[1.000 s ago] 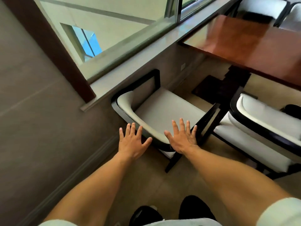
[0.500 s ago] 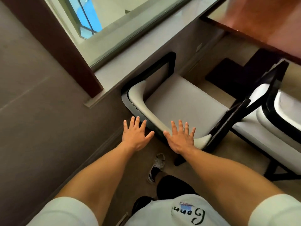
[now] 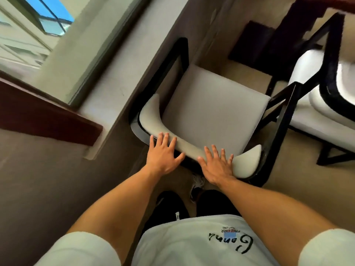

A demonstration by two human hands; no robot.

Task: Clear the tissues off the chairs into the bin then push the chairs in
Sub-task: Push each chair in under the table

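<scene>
A black-framed chair (image 3: 211, 104) with a pale grey seat and curved padded backrest stands below me beside the window wall. Its seat is bare; no tissue or bin is in view. My left hand (image 3: 163, 156) lies flat with spread fingers on the left part of the backrest top. My right hand (image 3: 217, 166) lies flat on the backrest a little to the right, fingers straight. Both palms press against the chair back.
A second chair of the same kind (image 3: 324, 96) stands close on the right, its frame almost touching the first. A dark wooden table's edge (image 3: 345, 2) shows at top right, its dark base (image 3: 269, 45) beyond the seat. The window sill (image 3: 119, 77) runs along the left.
My head has tipped down and closer, so the chair sits more directly below. Both hands came forward from just short of the backrest onto its top edge.
</scene>
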